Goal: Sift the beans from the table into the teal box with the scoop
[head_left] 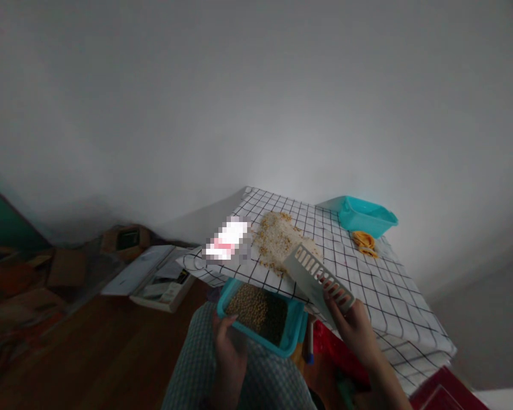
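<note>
My left hand [229,353] is closed on the near left rim of a turquoise plastic basin [294,337], which sits over my lap below the table edge. Round tan beans [247,304] and small dark green grains [276,322] lie in it. My right hand [354,333] grips a pale plastic tray with slotted side [303,279], its fingers partly in the slots. The tray is tilted at the table's near edge, its far end touching or just over a spread pile of whitish grains with yellow bits [280,239].
A white checked cloth [342,267] covers the table. A second turquoise basin [363,216] stands at the back right beside an orange cloth [365,243]. A blurred-out bright object [227,239] lies left of the pile. Boxes [160,279] crowd the floor at left.
</note>
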The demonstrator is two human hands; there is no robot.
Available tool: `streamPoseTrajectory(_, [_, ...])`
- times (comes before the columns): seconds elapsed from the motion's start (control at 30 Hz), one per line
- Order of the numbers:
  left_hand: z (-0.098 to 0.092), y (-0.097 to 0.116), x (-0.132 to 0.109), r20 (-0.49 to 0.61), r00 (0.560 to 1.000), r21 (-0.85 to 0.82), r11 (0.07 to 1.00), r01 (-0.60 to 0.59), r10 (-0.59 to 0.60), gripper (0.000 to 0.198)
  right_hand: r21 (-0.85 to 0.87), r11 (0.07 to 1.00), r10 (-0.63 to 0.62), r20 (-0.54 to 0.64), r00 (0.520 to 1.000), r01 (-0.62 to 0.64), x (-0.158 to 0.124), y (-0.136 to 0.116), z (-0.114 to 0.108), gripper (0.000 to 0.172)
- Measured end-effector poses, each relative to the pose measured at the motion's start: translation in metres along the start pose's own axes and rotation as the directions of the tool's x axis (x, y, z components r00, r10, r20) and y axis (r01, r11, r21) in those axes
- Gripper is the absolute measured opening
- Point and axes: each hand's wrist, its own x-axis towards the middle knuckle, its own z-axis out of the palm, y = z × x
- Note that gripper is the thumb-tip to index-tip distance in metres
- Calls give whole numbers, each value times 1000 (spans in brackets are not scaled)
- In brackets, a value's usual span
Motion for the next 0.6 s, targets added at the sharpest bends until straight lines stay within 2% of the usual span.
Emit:
streamPoseTrajectory(0.13, [1, 0, 0, 18, 1000, -6, 1000, -20, 20, 54, 51, 999, 10, 37, 999, -12, 1, -8, 1, 45])
streamPoseTrajectory(0.27, [4, 1, -1, 16, 1000, -12, 1000, -15, 15, 53, 68, 998, 9, 27, 1000, -11, 3, -11, -1, 48])
streamPoseTrajectory(0.47, [6, 3, -3, 20, 999, -15, 1000, -24, 24, 43, 101, 994, 29, 111, 993, -40, 3, -5, -3, 45])
streamPoseTrajectory(0.6, [7, 4, -5, -1, 1000, -24, 1000, -9, 9, 47, 102, 994, 16, 107, 994, -27, 8, -4, -4, 47])
